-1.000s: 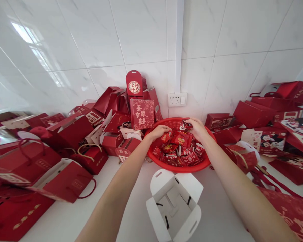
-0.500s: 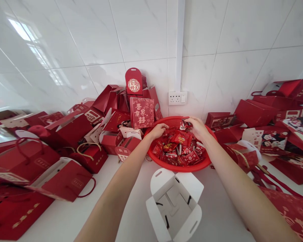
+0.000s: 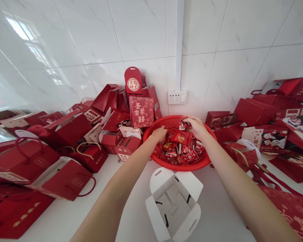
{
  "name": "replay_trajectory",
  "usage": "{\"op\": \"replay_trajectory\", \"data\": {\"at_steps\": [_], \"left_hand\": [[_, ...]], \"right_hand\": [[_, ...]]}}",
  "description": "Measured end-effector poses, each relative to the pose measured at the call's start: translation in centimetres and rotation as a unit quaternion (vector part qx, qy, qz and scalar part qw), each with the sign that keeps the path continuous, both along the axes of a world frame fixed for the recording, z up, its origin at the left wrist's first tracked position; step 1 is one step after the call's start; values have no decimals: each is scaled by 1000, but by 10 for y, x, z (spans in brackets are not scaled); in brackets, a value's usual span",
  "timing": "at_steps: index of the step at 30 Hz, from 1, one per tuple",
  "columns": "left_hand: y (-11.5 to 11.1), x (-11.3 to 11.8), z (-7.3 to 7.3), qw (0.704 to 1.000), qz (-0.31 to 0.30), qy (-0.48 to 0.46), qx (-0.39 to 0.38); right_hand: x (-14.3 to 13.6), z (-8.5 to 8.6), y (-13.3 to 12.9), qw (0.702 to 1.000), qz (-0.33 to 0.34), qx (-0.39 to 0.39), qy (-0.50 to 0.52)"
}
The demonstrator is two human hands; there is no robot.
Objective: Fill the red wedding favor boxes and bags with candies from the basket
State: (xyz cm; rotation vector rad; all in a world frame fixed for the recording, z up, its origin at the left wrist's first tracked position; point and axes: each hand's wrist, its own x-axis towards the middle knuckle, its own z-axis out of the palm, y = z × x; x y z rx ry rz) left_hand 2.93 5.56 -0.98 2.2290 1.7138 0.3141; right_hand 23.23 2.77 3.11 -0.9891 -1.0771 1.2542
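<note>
A red plastic basket [image 3: 207, 163] full of small red-wrapped candies [image 3: 180, 137] stands at the middle of the table. My right hand [image 3: 196, 126] is over its back right side, fingers closed on a candy packet [image 3: 184, 124] with a dark red and white wrapper. Inside the left part of the basket, my left hand [image 3: 159, 134] reaches down among the wrappers with its fingers curled. Whatever those fingers hold, if anything, is hidden. Right in front of the basket sits a white-lined cardboard box [image 3: 176, 205] with its flaps spread, showing a bare inside with dark slots.
Red gift boxes [image 3: 68, 178] with cord handles crowd the left side. More red boxes [image 3: 255, 111] are heaped at the right. A box with gold characters [image 3: 142, 112] leans behind the basket, near a wall socket [image 3: 177, 97] on the tiled wall.
My left hand has moved slightly right and lower, deeper among the candies. My right hand stays almost in place with the packet. The box in front has not moved.
</note>
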Motion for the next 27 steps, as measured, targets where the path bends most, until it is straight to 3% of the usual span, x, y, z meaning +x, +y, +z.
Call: {"op": "replay_trajectory", "data": {"at_steps": [7, 17, 23, 27], "left_hand": [[1, -2, -4, 996, 13, 74, -45], [-2, 1, 2, 998, -1, 40, -56], [-5, 1, 17, 995, -11, -95, 28], [-7, 2, 23, 966, -43, -238, 94]], "right_hand": [[-2, 1, -3, 1000, -6, -3, -1], [-1, -1, -2, 1000, -8, 7, 3], [-1, 4, -5, 1000, -8, 18, 9], [1, 1, 0, 999, -24, 24, 0]]}}
